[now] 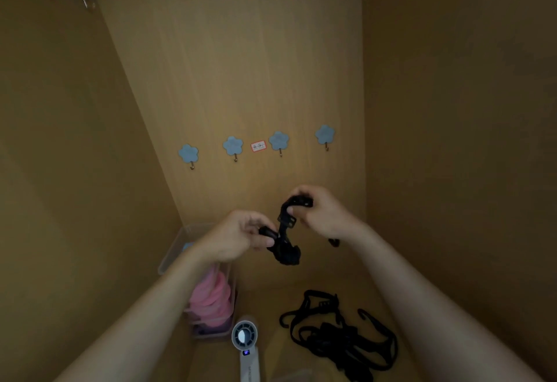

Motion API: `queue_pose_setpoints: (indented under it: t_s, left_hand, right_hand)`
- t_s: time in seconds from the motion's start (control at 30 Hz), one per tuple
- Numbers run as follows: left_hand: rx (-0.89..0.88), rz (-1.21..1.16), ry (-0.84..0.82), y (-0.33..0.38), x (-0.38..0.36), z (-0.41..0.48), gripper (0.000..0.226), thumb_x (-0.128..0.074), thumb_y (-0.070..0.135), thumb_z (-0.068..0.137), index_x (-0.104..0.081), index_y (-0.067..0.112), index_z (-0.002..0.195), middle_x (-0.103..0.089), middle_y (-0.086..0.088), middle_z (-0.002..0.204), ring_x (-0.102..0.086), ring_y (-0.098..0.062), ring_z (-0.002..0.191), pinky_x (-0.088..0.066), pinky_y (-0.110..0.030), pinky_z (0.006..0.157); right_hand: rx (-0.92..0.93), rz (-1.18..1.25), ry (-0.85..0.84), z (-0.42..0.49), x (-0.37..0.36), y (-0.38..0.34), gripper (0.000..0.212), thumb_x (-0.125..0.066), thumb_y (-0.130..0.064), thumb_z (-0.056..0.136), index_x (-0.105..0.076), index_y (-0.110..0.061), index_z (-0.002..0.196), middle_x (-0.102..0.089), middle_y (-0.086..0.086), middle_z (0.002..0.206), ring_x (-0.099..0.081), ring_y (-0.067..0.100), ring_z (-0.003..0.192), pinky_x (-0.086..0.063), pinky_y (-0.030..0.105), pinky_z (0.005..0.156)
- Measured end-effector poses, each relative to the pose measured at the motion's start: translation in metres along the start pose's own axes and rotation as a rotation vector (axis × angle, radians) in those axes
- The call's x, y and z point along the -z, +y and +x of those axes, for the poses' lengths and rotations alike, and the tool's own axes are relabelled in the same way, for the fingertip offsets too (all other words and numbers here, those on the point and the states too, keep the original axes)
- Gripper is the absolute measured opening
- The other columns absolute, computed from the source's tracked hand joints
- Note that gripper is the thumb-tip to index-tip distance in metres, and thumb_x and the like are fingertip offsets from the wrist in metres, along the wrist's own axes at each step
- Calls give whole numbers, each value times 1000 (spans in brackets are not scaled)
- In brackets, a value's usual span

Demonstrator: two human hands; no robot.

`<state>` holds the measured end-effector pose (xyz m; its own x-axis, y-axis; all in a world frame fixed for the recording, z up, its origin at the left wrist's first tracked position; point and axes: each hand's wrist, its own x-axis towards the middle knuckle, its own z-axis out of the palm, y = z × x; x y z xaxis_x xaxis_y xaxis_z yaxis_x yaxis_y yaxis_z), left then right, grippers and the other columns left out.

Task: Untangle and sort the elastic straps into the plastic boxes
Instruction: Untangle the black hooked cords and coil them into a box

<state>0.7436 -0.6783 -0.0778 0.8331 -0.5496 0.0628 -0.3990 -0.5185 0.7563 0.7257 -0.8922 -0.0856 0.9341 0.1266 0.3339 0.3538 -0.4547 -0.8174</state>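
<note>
Your left hand (241, 237) and right hand (322, 212) both grip one black strap (286, 253); the clear box (170, 253) holds pink bands (211, 300)

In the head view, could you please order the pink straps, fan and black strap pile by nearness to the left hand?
1. Pink straps, in the box below the left hand.
2. Fan, lower centre.
3. Black strap pile, lower right.

One black strap bundle (284, 249), one tangled strap heap (337, 339), one plastic box (171, 252), one handheld fan (244, 336), one label (258, 146), four blue flower hooks (232, 145) in the lower row
</note>
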Motion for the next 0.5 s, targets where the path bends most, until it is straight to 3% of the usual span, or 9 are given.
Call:
queue_pose_setpoints:
  t_s: [0.07, 0.13, 0.27, 0.37, 0.43, 0.5]
  left_hand:
    - [-53, -315, -67, 9, 5, -7, 16, -71, -2, 86, -70, 3, 102, -74, -7, 87, -66, -12, 68, -55, -25, 68]
    - [-123, -557, -47, 17, 6, -10, 17, -69, -1, 83, -71, 3, 99, -73, -11, 88, -65, -15, 66, -57, -25, 66]
    - [-176, -841, 201, 27, -3, 0, 16, -65, 4, 81, -65, 3, 97, -71, -7, 79, -63, -12, 60, -57, -24, 63]
    - [-129, -769, 468, 24, -10, 14, 13, -68, 3, 86, -63, 1, 98, -68, -12, 83, -64, -12, 58, -59, -25, 63]
    - [-98, -568, 597, 14, -15, 21, 11, -69, 0, 89, -61, 0, 98, -69, -13, 87, -65, -13, 56, -60, -29, 63]
    - [-78, -370, 639, 1, -21, 25, 12, -70, 3, 90, -59, 8, 94, -72, -11, 82, -67, -14, 58, -60, -35, 65]
  right_hand:
    - [-41, 210, -9, 0, 6, 2, 7, -61, -14, 99, -67, -15, 96, -61, -1, 74, -52, 11, 57, -44, 28, 55]
    - [-99, 391, -42, -4, 5, 7, 13, -56, -19, 102, -69, -18, 102, -56, -3, 67, -46, 10, 52, -36, 24, 49]
    - [-243, 414, -187, -15, -12, 16, 34, -42, -34, 108, -69, -18, 97, -50, -11, 60, -35, 11, 53, -28, 21, 46]
    - [-292, 378, -310, -21, -31, 17, 55, -33, -47, 108, -72, -10, 100, -44, -6, 63, -34, 9, 49, -27, 21, 42]
    - [-303, 306, -323, -23, -36, 14, 47, -35, -39, 109, -68, -8, 99, -41, -3, 64, -33, 10, 48, -27, 22, 42]
    - [-277, 147, -343, -24, -37, 10, 25, -43, -26, 107, -62, -11, 101, -39, -1, 65, -36, 12, 50, -30, 22, 43]
